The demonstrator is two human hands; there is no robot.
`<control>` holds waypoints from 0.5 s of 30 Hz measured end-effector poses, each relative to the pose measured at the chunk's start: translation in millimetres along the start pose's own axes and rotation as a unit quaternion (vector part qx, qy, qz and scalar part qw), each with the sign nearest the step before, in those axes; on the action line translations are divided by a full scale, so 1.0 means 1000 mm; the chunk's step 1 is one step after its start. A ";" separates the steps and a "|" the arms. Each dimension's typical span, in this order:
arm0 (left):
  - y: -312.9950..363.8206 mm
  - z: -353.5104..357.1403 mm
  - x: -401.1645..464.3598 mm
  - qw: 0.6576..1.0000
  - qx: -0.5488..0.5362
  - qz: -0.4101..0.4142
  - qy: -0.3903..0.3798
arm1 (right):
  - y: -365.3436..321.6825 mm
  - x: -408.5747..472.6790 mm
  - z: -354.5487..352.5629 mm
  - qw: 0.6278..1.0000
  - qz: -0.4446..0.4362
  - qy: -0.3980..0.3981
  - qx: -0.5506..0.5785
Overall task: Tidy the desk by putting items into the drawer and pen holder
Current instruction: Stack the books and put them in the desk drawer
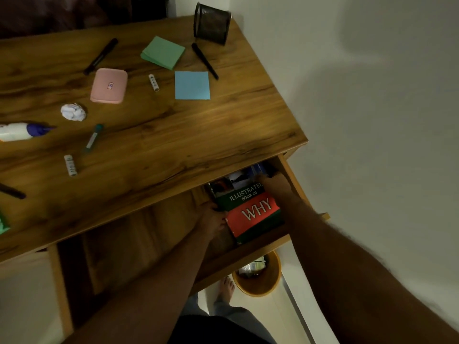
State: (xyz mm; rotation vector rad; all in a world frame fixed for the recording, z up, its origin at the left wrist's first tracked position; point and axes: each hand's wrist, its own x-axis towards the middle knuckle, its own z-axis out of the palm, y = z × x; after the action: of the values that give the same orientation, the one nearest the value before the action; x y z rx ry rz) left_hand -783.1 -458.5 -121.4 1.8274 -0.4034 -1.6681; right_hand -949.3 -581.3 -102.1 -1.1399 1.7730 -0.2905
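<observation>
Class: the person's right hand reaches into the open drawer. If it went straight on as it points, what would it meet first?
Probably the dark clutter at the drawer's back, just beyond the right hand gripping the book; depth there is unclear.

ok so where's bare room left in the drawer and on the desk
Drawer: bare wood left of the book, past the left hand; the right end is crowded by book and right hand. Desk: bare between the blue note and the front edge.
</observation>
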 end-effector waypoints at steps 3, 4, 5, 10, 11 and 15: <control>0.001 0.006 0.000 0.999 0.033 0.015 0.022 | 0.002 -0.003 -0.006 0.999 -0.027 -0.016 0.009; 0.001 0.006 0.000 0.999 0.040 0.017 0.028 | 0.003 -0.004 -0.007 0.999 -0.030 -0.021 0.007; 0.000 0.007 0.000 0.998 0.042 0.016 0.032 | 0.004 -0.006 -0.007 0.999 -0.032 -0.020 -0.009; -0.002 0.006 0.001 0.998 0.038 0.004 0.053 | 0.011 -0.026 -0.001 0.991 -0.049 0.059 -0.109; -0.002 0.007 0.000 0.998 0.040 0.014 0.053 | 0.013 -0.031 0.001 0.988 -0.064 0.078 -0.121; -0.001 0.016 -0.005 0.994 0.059 0.052 0.073 | 0.026 -0.044 0.004 0.978 -0.098 0.086 -0.165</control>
State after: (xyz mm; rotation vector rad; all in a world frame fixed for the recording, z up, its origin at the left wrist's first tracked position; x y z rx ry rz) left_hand -799.6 -457.8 -118.2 1.9655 -0.5348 -1.4559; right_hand -956.8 -531.1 -93.9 -1.5725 1.9097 -0.2212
